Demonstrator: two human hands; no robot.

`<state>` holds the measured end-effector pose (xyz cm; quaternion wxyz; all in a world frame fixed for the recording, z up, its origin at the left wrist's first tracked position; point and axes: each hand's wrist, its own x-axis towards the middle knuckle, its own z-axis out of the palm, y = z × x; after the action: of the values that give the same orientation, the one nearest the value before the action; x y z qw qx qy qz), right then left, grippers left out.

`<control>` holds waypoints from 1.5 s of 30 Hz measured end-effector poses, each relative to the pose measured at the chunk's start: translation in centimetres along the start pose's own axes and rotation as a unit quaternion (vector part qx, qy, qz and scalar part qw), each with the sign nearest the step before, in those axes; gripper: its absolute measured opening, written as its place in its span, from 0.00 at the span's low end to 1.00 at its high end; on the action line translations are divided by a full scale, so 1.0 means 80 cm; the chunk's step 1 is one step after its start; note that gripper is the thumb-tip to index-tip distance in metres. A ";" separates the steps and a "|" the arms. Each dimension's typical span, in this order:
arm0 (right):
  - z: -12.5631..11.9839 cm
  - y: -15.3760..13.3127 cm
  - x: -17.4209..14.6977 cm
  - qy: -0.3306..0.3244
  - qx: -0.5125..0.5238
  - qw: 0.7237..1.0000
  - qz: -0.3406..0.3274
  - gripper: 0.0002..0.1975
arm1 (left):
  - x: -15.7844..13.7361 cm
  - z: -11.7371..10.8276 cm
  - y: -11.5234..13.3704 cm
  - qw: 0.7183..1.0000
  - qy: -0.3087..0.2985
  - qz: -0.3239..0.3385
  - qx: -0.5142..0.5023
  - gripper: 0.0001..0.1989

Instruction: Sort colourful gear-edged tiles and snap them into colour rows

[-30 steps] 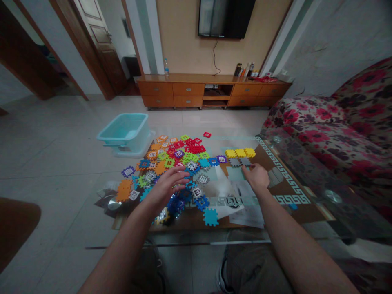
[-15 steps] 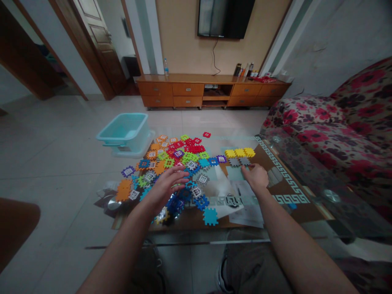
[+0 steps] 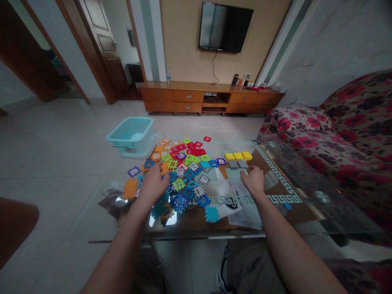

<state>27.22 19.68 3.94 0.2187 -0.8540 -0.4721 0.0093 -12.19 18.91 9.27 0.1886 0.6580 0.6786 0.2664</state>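
Observation:
My left hand [image 3: 154, 182] is over the left part of a heap of interlocking plastic tiles, its thumb and forefinger apart and nothing visible between them. Around it lie orange tiles [image 3: 130, 188], dark blue tiles [image 3: 179, 202] and a green tile [image 3: 178, 185]. On the right, my right hand [image 3: 255, 179] hovers just in front of two grey tiles [image 3: 238, 164], thumb and forefinger parted and no tile showing in them. Behind the grey ones sit yellow tiles [image 3: 238, 156] in a row. A purple tile [image 3: 221, 162] lies left of these.
The glass table [image 3: 223, 234] has printed sheets [image 3: 245, 208] near its front and a light blue tile [image 3: 211, 214] close to the edge. Beyond its far left corner stands a turquoise plastic tub [image 3: 130, 134]. A flowered sofa [image 3: 306, 130] is at right.
My left hand has moved left and back over the heap, uncovering the green tile. My right hand has drawn slightly away from the grey tiles. The camera view has tilted up a little.

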 end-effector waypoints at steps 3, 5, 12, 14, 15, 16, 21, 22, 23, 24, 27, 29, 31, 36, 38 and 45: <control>-0.014 -0.033 -0.025 -0.079 0.005 0.995 -0.064 0.25 | -0.010 -0.004 -0.006 0.987 -0.046 0.063 0.139 0.21; -0.020 -0.054 -0.048 -0.154 0.005 0.982 -0.107 0.25 | -0.015 -0.004 -0.009 0.973 -0.118 0.107 0.167 0.19; -0.036 -0.094 -0.111 -0.391 -0.034 0.877 -0.277 0.25 | -0.027 0.011 -0.012 0.939 -0.277 0.126 0.159 0.14; -0.038 -0.096 -0.114 -0.399 -0.077 0.865 -0.294 0.22 | -0.031 0.016 -0.010 0.931 -0.302 0.124 0.166 0.15; -0.038 -0.097 -0.114 -0.401 -0.099 0.861 -0.297 0.21 | -0.033 0.018 -0.009 0.927 -0.311 0.124 0.169 0.16; -0.038 -0.096 -0.114 -0.405 -0.117 0.856 -0.299 0.20 | -0.034 0.021 -0.009 0.925 -0.317 0.122 0.173 0.17; -0.040 -0.096 -0.115 -0.443 -0.129 0.838 -0.291 0.21 | -0.033 0.030 -0.005 0.921 -0.321 0.105 0.191 0.21; -0.042 -0.096 -0.116 -0.449 -0.125 0.837 -0.288 0.22 | -0.031 0.030 -0.005 0.920 -0.326 0.105 0.190 0.21; -0.043 -0.097 -0.118 -0.454 -0.121 0.835 -0.285 0.24 | -0.030 0.031 -0.004 0.919 -0.330 0.104 0.189 0.21; -0.045 -0.097 -0.121 -0.459 -0.118 0.835 -0.281 0.27 | -0.029 0.031 -0.003 0.918 -0.332 0.103 0.189 0.21; -0.047 -0.099 -0.129 -0.472 -0.110 0.833 -0.269 0.38 | -0.027 0.031 0.000 0.917 -0.332 0.104 0.196 0.19; -0.046 -0.100 -0.135 -0.478 -0.107 0.833 -0.259 0.43 | -0.028 0.031 0.000 0.915 -0.334 0.107 0.197 0.19; -0.044 -0.101 -0.139 -0.479 -0.114 0.832 -0.255 0.46 | -0.028 0.033 -0.001 0.914 -0.337 0.112 0.195 0.18; -0.044 -0.108 -0.141 -0.467 -0.140 0.824 -0.290 0.39 | -0.029 0.035 -0.006 0.917 -0.330 0.119 0.191 0.19; -0.046 -0.110 -0.140 -0.465 -0.142 0.820 -0.302 0.36 | -0.028 0.034 -0.007 0.918 -0.329 0.121 0.186 0.19; -0.046 -0.112 -0.136 -0.462 -0.137 0.819 -0.313 0.26 | -0.029 0.027 -0.003 0.925 -0.321 0.119 0.163 0.17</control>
<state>14.84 13.59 8.59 -0.1534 -0.5771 -0.7559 0.2683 -10.95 16.88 7.18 0.2531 0.8060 0.5324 -0.0526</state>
